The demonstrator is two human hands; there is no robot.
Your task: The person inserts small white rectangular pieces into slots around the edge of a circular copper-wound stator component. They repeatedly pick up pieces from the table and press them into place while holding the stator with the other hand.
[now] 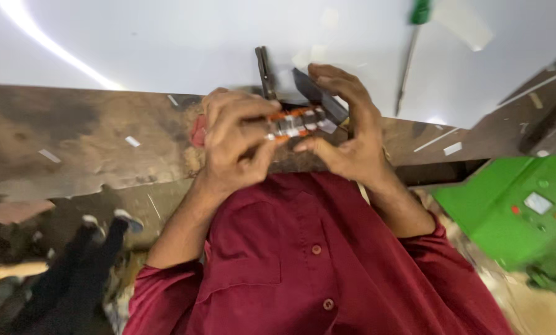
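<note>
My left hand (238, 139) is closed around one end of a small orange and white tool (296, 121), which is blurred and looks like a cutter. My right hand (351, 127) pinches its other end between thumb and fingers, next to a dark flat metal piece (315, 93). Both hands are raised in front of my maroon shirt (303, 267), over the edge of a white sheet (185, 37). A dark metal bar (264, 71) sticks up just behind my left hand.
A screwdriver with a green handle (411, 53) lies on the white sheet at the upper right. A green machine box with buttons (520, 205) stands at the right. Another person's dark legs and shoes (95, 239) show at the lower left on a stained brown floor (73, 136).
</note>
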